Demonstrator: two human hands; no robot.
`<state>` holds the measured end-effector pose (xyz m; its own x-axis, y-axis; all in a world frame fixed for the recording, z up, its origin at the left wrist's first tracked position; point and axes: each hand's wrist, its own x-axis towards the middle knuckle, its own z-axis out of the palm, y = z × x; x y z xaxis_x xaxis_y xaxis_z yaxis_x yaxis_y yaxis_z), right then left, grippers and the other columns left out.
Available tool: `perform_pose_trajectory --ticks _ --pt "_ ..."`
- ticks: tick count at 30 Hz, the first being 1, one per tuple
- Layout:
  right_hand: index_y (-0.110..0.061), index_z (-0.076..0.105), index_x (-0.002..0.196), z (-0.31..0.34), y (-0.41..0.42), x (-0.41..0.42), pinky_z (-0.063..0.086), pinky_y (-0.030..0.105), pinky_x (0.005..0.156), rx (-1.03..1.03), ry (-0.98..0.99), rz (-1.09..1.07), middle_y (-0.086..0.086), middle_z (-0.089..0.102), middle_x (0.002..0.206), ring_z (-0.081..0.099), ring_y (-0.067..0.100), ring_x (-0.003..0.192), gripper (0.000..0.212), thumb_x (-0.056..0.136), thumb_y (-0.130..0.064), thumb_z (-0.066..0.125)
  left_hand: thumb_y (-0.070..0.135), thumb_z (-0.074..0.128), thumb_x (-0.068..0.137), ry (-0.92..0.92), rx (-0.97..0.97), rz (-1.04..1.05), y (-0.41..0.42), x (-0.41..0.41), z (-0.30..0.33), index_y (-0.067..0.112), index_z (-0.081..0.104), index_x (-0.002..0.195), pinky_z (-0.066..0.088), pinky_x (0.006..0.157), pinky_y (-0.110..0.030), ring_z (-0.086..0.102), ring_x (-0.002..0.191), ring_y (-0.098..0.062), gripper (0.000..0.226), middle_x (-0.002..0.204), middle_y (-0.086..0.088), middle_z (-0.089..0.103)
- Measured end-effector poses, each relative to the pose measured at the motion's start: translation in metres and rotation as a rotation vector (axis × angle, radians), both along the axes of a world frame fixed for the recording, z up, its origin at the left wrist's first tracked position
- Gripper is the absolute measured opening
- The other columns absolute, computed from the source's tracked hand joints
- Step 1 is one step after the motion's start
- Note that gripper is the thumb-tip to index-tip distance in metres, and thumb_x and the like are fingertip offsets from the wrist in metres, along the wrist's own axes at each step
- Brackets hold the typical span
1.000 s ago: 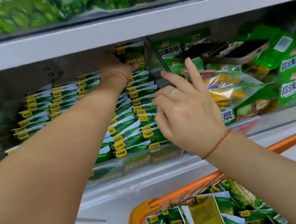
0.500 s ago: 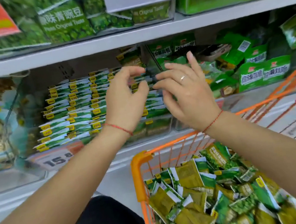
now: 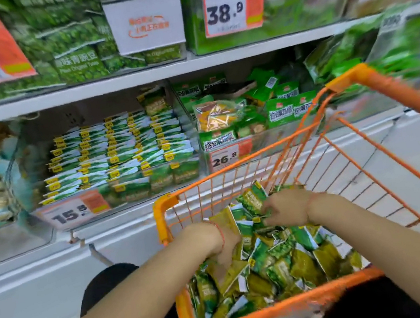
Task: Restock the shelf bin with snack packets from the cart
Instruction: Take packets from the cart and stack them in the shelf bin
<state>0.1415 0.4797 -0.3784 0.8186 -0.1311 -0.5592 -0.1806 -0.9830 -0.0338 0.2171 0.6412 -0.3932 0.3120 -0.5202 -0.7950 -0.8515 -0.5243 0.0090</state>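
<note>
Left of the orange cart [image 3: 161,221], on the lower shelf, the shelf bin [image 3: 26,171] holds neat rows of green-and-white snack packets [image 3: 119,151], stacked flat with their long axes running across the bin and their yellow-tagged ends facing the aisle.

At the cart's left rim, the left hand [image 3: 216,240] digs into the loose packets [image 3: 275,266] in the basket; its fingers are buried among them, so whether its grip has closed on anything cannot be told. Toward the cart's far side, the right hand [image 3: 284,209] has its grip clenched on a green packet [image 3: 253,197], which stands tilted, its long axis pointing up and away toward the shelf.

The packets in the cart lie jumbled, pointing every way. The likely trouble is a slippery handful: grabbing several at once could let one slide out over the cart's rim to the floor. Packets carried askew would also break the bin's tidy rows unless they are turned flat first.
</note>
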Motion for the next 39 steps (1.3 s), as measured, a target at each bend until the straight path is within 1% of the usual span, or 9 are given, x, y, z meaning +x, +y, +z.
perform_pose_trajectory --ticks 7,10,13,17,20,23,26,34,39 --pt "-0.022 0.057 0.125 -0.014 -0.005 -0.013 0.046 0.027 0.086 0.378 -0.200 -0.259 0.004 0.063 0.118 0.058 0.017 0.099 0.034 0.096 -0.038 0.050 0.036 0.080 0.071 -0.015 -0.132 -0.002 0.011 -0.003 -0.002 0.007 0.045 0.136 0.048 0.095 -0.040 0.053 0.117 -0.030 0.079 0.131 -0.012 0.053" --pt "-0.021 0.059 0.122 -0.011 -0.008 -0.015 0.046 0.025 0.081 0.460 -0.255 -0.330 0.006 0.063 0.113 0.058 0.014 0.092 0.031 0.096 -0.036 0.051 0.041 0.076 0.075 0.113 -0.314 0.252 0.010 0.007 0.004 0.010 0.045 0.134 0.046 0.093 -0.034 0.053 0.115 -0.027 0.074 0.130 -0.007 0.054" --pt "-0.022 0.062 0.115 -0.004 -0.012 -0.016 0.052 0.033 0.085 0.590 -0.382 -0.411 0.002 0.066 0.105 0.064 0.015 0.090 0.031 0.096 -0.042 0.049 0.045 0.071 0.079 0.361 -0.696 0.569 0.002 0.006 0.016 0.020 0.057 0.105 0.045 0.071 -0.019 0.059 0.089 -0.012 0.039 0.100 0.004 0.063" --pt "-0.030 0.056 0.108 0.019 -0.001 -0.016 0.057 0.029 0.072 1.101 -0.493 -0.645 -0.009 0.057 0.098 0.061 0.011 0.083 0.031 0.089 -0.050 0.043 0.048 0.061 0.085 0.685 -1.025 1.020 -0.021 -0.004 0.032 0.034 0.054 0.089 0.052 0.073 -0.021 0.055 0.083 0.000 0.017 0.095 0.014 0.060" --pt "-0.013 0.060 0.107 0.023 -0.001 -0.017 0.057 0.026 0.063 1.187 -0.548 -0.601 -0.011 0.056 0.070 0.059 -0.002 0.069 0.028 0.087 -0.033 0.058 0.052 0.057 0.086 0.864 -1.126 1.256 -0.030 -0.014 0.035 0.024 0.051 0.110 0.058 0.079 -0.038 0.049 0.107 -0.012 0.038 0.116 0.010 0.047" --pt "-0.011 0.062 0.108 0.024 -0.005 -0.018 0.054 0.023 0.060 1.181 -0.579 -0.597 0.005 0.056 0.075 0.061 0.006 0.075 0.022 0.089 -0.021 0.062 0.057 0.047 0.089 1.045 -1.163 1.395 -0.032 -0.014 0.034 0.024 0.053 0.125 0.059 0.065 -0.040 0.056 0.106 -0.017 0.050 0.128 0.007 0.048" --pt "-0.012 0.063 0.109 0.025 -0.008 -0.020 0.051 0.021 0.059 1.225 -0.650 -0.613 -0.015 0.060 0.065 0.062 0.008 0.076 0.019 0.092 -0.017 0.059 0.046 0.043 0.095 1.206 -1.184 1.422 -0.028 -0.011 0.035 0.026 0.058 0.108 0.059 0.065 -0.043 0.066 0.090 -0.019 0.028 0.112 0.001 0.060" --pt "-0.013 0.059 0.118 0.036 -0.008 -0.028 0.049 0.028 0.062 1.324 -0.771 -0.544 -0.019 0.063 0.068 0.062 0.006 0.073 0.029 0.089 -0.012 0.058 0.040 0.063 0.080 1.380 -1.209 1.256 -0.018 -0.008 0.039 0.022 0.062 0.111 0.058 0.073 -0.041 0.063 0.096 -0.037 0.036 0.100 -0.002 0.068" --pt "-0.016 0.059 0.120 0.036 -0.009 -0.030 0.055 0.035 0.065 1.321 -0.782 -0.539 -0.014 0.067 0.079 0.066 0.014 0.081 0.038 0.082 -0.022 0.061 0.028 0.061 0.074 1.373 -1.269 1.197 -0.015 -0.007 0.035 0.023 0.065 0.106 0.059 0.074 -0.039 0.065 0.089 -0.032 0.032 0.097 0.003 0.072"
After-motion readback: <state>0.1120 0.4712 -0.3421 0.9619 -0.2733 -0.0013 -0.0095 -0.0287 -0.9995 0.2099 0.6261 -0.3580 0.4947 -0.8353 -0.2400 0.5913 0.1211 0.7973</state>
